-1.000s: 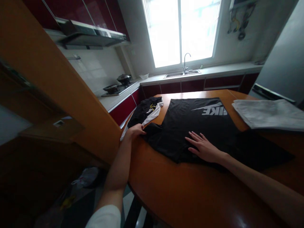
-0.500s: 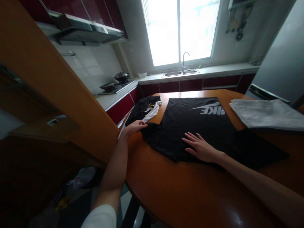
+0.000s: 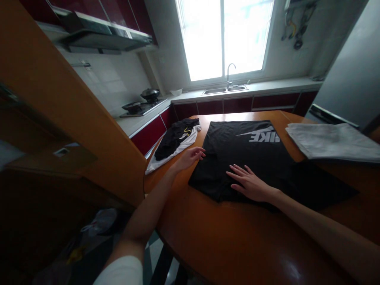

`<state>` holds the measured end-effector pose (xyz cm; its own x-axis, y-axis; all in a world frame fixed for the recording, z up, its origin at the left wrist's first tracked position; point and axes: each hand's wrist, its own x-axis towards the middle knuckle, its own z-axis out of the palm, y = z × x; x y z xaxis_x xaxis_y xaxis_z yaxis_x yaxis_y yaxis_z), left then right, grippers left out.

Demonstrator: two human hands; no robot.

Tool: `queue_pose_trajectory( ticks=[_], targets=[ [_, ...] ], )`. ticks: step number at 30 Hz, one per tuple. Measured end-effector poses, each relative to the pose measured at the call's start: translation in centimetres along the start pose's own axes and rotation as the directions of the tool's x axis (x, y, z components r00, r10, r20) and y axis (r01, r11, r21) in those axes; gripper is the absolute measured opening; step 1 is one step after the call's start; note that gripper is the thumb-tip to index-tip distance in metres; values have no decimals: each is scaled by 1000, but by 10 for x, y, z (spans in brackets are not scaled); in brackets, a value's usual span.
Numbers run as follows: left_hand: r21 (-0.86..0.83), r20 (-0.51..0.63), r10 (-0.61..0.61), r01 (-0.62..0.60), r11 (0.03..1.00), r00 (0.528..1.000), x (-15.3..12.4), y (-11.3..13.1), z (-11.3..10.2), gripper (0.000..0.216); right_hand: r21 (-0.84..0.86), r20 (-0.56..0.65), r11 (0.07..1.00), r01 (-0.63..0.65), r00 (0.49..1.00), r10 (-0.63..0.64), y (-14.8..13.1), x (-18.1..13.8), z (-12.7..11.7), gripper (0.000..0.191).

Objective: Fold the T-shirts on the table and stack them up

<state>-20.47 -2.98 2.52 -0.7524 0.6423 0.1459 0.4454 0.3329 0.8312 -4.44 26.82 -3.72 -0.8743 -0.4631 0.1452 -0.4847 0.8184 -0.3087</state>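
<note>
A black T-shirt [image 3: 252, 152] with a white logo lies flat on the round orange-brown table [image 3: 225, 237]. Its left sleeve is folded inward over the body. My left hand [image 3: 191, 156] is at the shirt's left edge, its fingertips pinched on the folded sleeve. My right hand [image 3: 252, 184] lies flat on the near part of the shirt with its fingers spread, pressing the cloth down.
A black and white garment [image 3: 173, 142] lies crumpled at the table's left edge. A folded grey-white cloth [image 3: 329, 142] sits at the right. Behind are a counter with a sink [image 3: 225, 90], a stove with pans [image 3: 142, 103] and a bright window.
My left hand carried the left sleeve from beside the table's edge rightward and laid it over the shirt's body. My right hand stayed flat on the shirt.
</note>
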Motion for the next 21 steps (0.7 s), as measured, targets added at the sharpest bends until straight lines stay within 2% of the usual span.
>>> queue_pose_trajectory(
  ticks=[2, 4, 5, 7, 10, 12, 14, 17, 21],
  targets=[
    [104, -219, 39, -17, 994, 975, 6, -13, 1, 35, -5, 6, 1000, -1, 1000, 1, 0, 0, 0, 64],
    [211, -290, 77, -15, 977, 954, 9, -22, 1, 30, -3, 2, 1000, -2, 1000, 2, 0, 0, 0, 63],
    [259, -265, 111, -41, 965, 958, 10, -24, 2, 30, 2, -2, 1000, -1, 1000, 1, 0, 0, 0, 63],
    [326, -140, 199, -145, 934, 970, 10, -25, 6, 32, 13, -11, 1000, 3, 1000, -3, 0, 0, 0, 61],
    [363, 70, 307, -311, 878, 949, 10, -24, 17, 34, 14, -15, 1000, 6, 1000, -5, 1, 0, 0, 61],
    [412, 185, 311, -361, 837, 932, 10, -26, 25, 38, 6, -13, 1000, 2, 1000, -2, 1, 1, 1, 61],
    [484, 262, 249, -350, 802, 933, 11, -29, 32, 47, 3, -12, 1000, 1, 1000, -1, 1, 1, 2, 61],
    [581, 250, 122, -249, 775, 961, 11, -35, 40, 56, 5, -21, 1000, 3, 1000, -3, 2, 1, 3, 60],
    [637, 108, 35, -96, 765, 994, 11, -38, 50, 55, 0, -23, 1000, 9, 1000, -9, 3, 1, 4, 60]
  ],
)
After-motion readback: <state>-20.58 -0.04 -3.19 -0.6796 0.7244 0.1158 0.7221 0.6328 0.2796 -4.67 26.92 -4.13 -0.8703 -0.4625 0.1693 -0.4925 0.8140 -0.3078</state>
